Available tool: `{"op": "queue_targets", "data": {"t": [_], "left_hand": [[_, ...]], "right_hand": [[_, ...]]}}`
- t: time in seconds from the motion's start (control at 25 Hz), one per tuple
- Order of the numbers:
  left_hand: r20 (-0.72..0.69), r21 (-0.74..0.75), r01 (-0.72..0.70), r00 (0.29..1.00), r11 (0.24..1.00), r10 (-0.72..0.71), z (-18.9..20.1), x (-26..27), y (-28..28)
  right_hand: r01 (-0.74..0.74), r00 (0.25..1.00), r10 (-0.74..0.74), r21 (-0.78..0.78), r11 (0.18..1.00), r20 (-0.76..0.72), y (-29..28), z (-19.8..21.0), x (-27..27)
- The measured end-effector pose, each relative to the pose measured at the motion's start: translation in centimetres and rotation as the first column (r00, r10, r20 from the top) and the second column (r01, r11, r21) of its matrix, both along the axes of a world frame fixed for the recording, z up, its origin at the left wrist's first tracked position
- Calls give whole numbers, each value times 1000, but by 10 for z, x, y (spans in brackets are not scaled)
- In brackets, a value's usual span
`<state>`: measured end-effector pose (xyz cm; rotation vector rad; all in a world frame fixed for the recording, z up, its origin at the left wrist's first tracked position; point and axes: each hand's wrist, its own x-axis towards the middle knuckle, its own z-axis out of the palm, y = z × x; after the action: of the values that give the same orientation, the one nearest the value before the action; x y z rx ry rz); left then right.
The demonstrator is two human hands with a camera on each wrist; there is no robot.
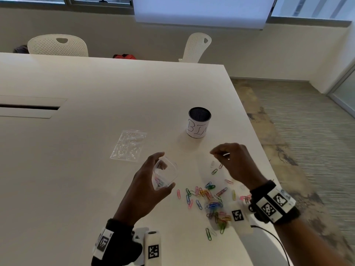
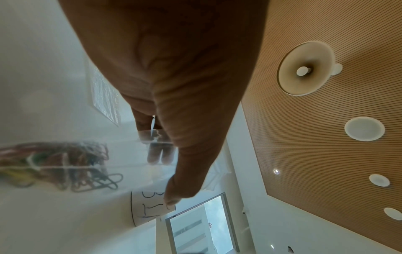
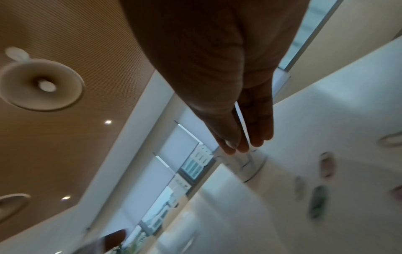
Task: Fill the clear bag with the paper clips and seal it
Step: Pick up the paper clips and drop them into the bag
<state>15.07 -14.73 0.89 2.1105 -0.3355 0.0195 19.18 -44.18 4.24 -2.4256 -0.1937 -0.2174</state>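
Note:
My left hand (image 1: pixel 166 169) grips a small clear bag (image 1: pixel 167 174) by its mouth, thumb on the near side and fingers on the far side, held above the table. A few coloured paper clips (image 1: pixel 158 182) lie in its bottom, seen blurred through the plastic as paper clips (image 2: pixel 65 163) in the left wrist view. Loose coloured paper clips (image 1: pixel 211 200) are scattered on the white table by my right wrist. My right hand (image 1: pixel 212 151) hovers above the table right of the bag, thumb and fingertips (image 3: pixel 232 146) brought together. Whether a clip sits between them is hidden.
A white cup (image 1: pixel 198 122) with handwriting and a dark inside stands beyond the hands. A second clear bag (image 1: pixel 128 145) lies flat to the left of it. The table's right edge (image 1: pixel 255 131) runs close to the clips. Two white chairs (image 1: pixel 57 45) stand at the far side.

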Motion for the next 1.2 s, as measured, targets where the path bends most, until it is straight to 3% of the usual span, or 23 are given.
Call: {"op": "queue_targets", "data": {"t": [0.12,0.28,0.52,0.6,0.72,0.84,0.96,1.12,1.2], "left_hand": [[2,2,4,1000,1000,-4,0,1,-2],[-1,7,11,1000,1000,-11,0,2,-4],[3,18,18,1000,1000,-18,1,3,-4],[1,21,17,1000,1000,-17,0,4,-3],[7,13,17,1000,1000,-17,-1,4,-1],[4,1,12,1000,1000,-12,0,3,0],[8,16,13,1000,1000,-13,0,3,-1],[14,27,3,1000,1000,-3,1,3,-1],[14,27,2,1000,1000,-2,1,3,-1]], "right_hand": [[43,991,-64,-174,984,-119,-37,-28,16],[-55,976,-13,-300,952,-219,-39,-47,16],[-235,955,151,-341,910,-255,-9,-50,-22],[-276,931,189,-261,925,-313,-13,-42,-39],[-81,969,38,-167,983,-245,-39,-32,-43],[158,959,-215,-282,946,-186,-74,-33,-36],[154,953,-232,-347,925,-195,-78,-42,-45],[29,951,-100,-238,971,-291,-60,-43,-68],[37,926,-117,-222,974,-359,-66,-30,-77]]}}
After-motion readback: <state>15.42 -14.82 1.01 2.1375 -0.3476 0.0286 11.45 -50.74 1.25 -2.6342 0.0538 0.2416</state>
